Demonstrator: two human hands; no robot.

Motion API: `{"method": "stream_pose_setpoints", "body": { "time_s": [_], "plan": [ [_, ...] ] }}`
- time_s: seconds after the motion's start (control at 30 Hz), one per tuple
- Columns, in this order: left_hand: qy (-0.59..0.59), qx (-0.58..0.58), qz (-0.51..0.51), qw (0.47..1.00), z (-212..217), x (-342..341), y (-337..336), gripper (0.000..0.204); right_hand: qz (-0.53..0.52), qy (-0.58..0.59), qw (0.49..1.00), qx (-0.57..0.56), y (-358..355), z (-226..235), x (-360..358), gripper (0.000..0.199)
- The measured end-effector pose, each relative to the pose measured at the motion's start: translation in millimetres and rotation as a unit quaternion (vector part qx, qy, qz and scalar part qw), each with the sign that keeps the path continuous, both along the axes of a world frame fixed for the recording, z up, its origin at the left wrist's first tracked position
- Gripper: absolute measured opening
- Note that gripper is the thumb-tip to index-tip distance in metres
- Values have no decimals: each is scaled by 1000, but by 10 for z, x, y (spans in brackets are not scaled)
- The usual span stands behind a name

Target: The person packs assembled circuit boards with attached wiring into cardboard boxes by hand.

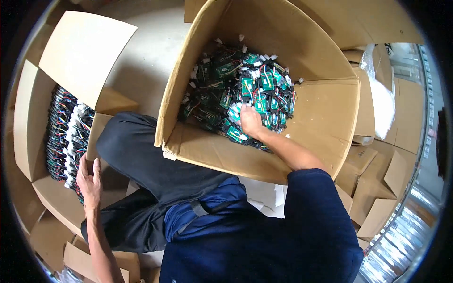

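Two hands. Left hand [89, 181]: at the near right corner of the left carton [27, 118], thumb apart from the fingers, fingers pointing to the far edge; contact with the wired bundles [56, 137] unclear. Bundles packed on end inside, long axis of the rows running near edge to far edge, white connectors [74, 129] forming a band through them; too tight to count.

Right hand [251, 120]: inside the big carton [328, 106], fingers curled down into the pile of green circuit boards [226, 70]; can't tell whether it's pinching one. Pile sits toward that carton's left wall, boards pointing every way, wires and white plugs tangled. One board [247, 87] just beyond the fingers has its long axis near to far. Boards overlap, no count possible.

Two cartons with parts, both open. Grey floor [151, 52] beyond the left one. Off the big carton's right edge: one white plastic bag [381, 106], more brown cartons [373, 184], a roller conveyor [401, 240] past them.
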State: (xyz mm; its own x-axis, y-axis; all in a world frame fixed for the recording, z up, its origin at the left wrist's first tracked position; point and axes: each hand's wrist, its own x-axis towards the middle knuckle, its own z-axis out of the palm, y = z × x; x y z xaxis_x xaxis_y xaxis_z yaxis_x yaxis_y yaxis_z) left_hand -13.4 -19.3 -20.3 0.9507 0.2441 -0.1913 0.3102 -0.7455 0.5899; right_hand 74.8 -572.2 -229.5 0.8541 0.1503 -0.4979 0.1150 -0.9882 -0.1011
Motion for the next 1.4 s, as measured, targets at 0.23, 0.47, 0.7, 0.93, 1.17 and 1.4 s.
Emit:
{"method": "stream_pose_setpoints", "body": {
  "time_s": [0.23,0.47,0.7,0.93,1.17,1.4],
  "plan": [
    [-17,46,-15,999,97,35,-77,39,-8,-45,983,177,-412,-9,-190,36],
    [13,33,5,999,49,3,-14,41,-178,-65,928,321,-258,604,328,26],
    [11,28,13,999,89,-7,-47,41,-453,-53,810,370,-238,386,1559,25],
    [7,44,6,999,36,53,-29,43,-508,-83,778,361,-301,-273,2025,28],
    [-16,75,-6,997,127,-58,29,44,-380,-47,923,28,328,-440,2254,85],
    [-73,69,-29,995,16,195,-123,43,-462,-241,798,302,-204,-886,2422,72]
  ]
}}
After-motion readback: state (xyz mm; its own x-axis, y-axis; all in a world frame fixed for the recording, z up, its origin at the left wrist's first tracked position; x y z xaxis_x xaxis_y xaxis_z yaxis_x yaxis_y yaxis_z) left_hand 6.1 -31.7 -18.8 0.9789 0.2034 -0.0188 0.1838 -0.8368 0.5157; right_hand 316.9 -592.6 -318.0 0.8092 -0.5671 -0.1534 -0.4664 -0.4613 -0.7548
